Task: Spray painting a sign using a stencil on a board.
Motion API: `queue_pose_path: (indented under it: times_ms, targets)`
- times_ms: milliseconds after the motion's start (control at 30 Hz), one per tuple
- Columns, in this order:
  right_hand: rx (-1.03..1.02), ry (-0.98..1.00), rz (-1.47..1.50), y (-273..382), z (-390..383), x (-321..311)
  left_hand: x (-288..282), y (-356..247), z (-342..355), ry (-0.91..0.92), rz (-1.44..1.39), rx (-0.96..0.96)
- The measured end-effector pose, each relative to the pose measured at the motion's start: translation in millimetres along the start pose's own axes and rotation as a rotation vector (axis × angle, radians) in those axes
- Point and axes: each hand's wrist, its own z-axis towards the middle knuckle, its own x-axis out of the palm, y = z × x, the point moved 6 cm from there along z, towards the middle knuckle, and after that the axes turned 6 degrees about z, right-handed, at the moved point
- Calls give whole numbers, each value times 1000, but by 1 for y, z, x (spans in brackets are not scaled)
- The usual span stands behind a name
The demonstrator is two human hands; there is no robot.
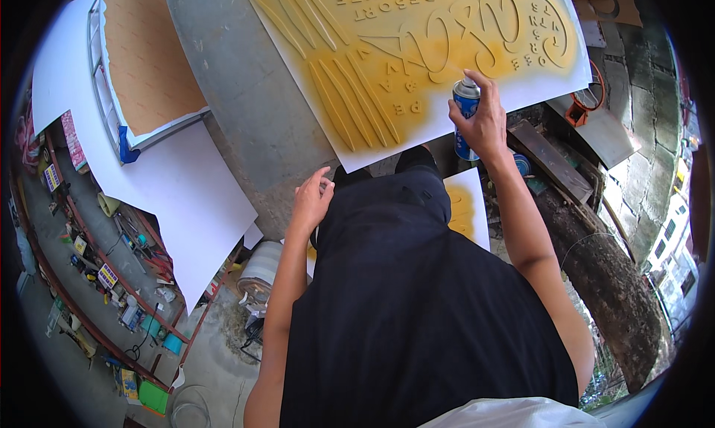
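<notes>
My right hand [485,127] is wrapped round a blue spray can [465,108], its index finger on the nozzle at the top. The can is upright over the near edge of a white board [346,158]. Raised letters and long curved strips [357,104] on that board are coated in yellow-gold paint, which fades out toward the white margins. A faint mist shows near the nozzle. My left hand [313,197] hangs free beside my dark clothing, fingers loosely bent and apart, holding nothing.
A smaller white sheet with yellow paint [471,204] lies below the board. Left are a brown panel on a metal frame [153,55], white sheets [194,204] and shelves of tools [112,268]. A tree trunk [611,286] and a small orange hoop [577,115] are at right.
</notes>
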Motion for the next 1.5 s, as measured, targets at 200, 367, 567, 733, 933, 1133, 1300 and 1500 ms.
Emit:
queue_pose_path:
  times_ms: [200,367,567,733,933,1133,1300,1500]
  targets:
    - [-36,168,88,22,-20,24,0,-3,4,3,-4,6]
    - [28,-5,29,-4,5,10,-1,0,3,-8,0,4]
    - [-24,49,48,2,5,22,-2,0,2,9,-3,-23]
    - [67,-59,25,-16,28,15,-11,-5,1,-65,4,55]
    - [-48,43,58,8,21,34,-11,-2,1,-22,-3,2]
    - [-52,33,39,14,32,35,-10,3,-2,-6,11,-9]
    - [-43,34,73,20,34,35,-6,3,-2,-23,-1,-1]
    - [-118,-110,79,38,70,20,-8,10,-5,-29,-7,-16]
